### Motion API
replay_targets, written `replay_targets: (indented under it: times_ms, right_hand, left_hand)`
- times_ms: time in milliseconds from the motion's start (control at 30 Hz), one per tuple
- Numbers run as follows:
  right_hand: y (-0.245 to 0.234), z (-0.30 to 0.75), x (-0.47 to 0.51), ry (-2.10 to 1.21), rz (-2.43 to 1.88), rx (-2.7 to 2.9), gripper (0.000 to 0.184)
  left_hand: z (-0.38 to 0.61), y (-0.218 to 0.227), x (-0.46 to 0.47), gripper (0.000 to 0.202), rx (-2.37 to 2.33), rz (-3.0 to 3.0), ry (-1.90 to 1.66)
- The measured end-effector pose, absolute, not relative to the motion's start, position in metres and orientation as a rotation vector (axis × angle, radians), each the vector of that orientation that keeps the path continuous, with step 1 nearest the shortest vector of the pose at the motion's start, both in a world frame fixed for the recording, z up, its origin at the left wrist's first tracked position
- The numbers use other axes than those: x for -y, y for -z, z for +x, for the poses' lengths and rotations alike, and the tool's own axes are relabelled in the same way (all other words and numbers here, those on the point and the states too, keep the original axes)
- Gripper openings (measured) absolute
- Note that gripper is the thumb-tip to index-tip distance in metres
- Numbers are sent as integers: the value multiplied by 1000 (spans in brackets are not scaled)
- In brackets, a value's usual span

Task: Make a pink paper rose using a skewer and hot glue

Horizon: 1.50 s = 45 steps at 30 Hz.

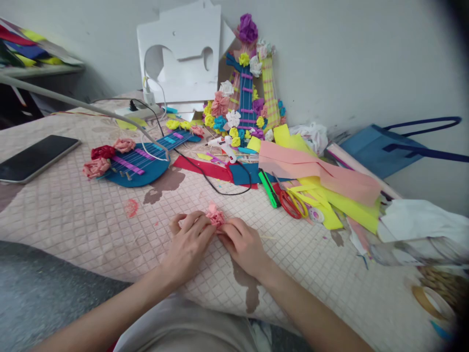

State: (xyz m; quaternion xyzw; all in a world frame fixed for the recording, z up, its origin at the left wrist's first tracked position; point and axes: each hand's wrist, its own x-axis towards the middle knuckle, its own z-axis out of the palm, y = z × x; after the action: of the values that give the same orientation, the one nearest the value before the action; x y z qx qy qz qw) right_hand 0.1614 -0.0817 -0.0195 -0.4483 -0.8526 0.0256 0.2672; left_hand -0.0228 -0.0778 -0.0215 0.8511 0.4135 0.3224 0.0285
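Between my two hands, above the front of the table, is a pink paper flower (215, 217) with crumpled petals. My left hand (192, 239) pinches it from the left, fingers curled over its lower edge. From the other side, my right hand (244, 244) grips its base with thumb and fingers. A thin pale stick (269, 238) pokes out to the right from behind my right hand. Beyond my hands lies a blue paper guitar (141, 168) with purple strips, strings and red and pink paper flowers (103, 152) at its left end.
A white glue gun (227, 149), a green cutter (269, 188), red-handled scissors (290, 203) and pink paper (315, 168) lie behind my hands. Finished paper guitars (247, 98) lean on the wall. A phone (38, 156) is at left, a tape roll (432, 303) at right. A cable (220, 190) loops mid-table.
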Motion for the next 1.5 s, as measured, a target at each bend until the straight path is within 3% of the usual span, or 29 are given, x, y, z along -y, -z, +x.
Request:
replay_targets:
  times_ms: [767, 1100, 1267, 1500]
  right_hand:
    - [17, 157, 82, 79, -1223, 2445, 22]
    - [15, 175, 87, -48, -1304, 2310, 10]
    - [16, 221, 101, -91, -1292, 2332, 14]
    - [18, 274, 84, -67, -1621, 1855, 13]
  left_hand:
    - [-23, 17, 76, 16, -1271, 2660, -968]
    - [-28, 18, 75, 16, -1286, 2649, -944]
    - [-34, 20, 71, 17, -1258, 2690, -987]
    - [-41, 18, 64, 20, -1182, 2662, -1061]
